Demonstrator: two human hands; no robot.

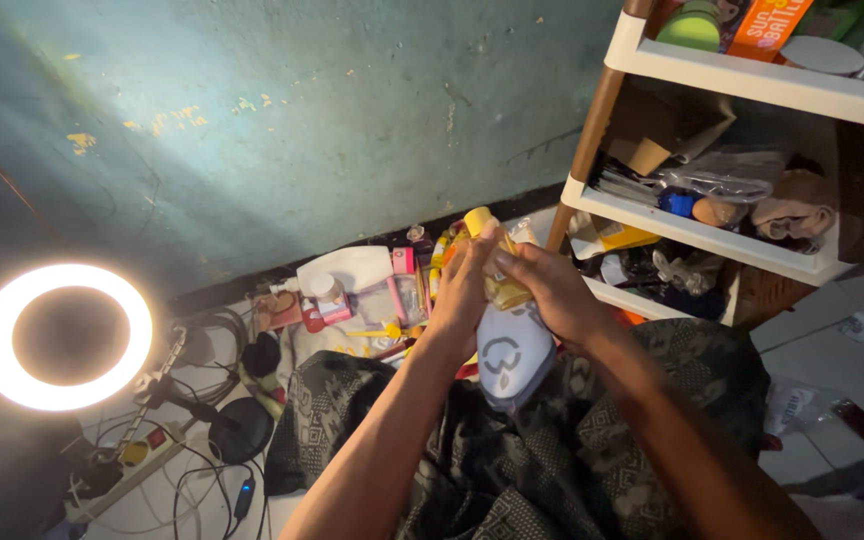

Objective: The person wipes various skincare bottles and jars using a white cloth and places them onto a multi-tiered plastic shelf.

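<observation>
Both hands meet at scene centre over the dark patterned cloth. The left hand and right hand are each wrapped closed around a pale blue plastic bottle with yellow cap, held upright. The cap is on; the contents cannot be judged.

Lighting: dim room, one strong source. Ring light, lower left of frame, blown out to pure white, haloing the teal wall beside it. Upper left and far left corners fall to near black. Shelf unit, upper right, moderately lit, interiors shadowed. Centre sharp; straight edges bow outward at the frame borders.
</observation>
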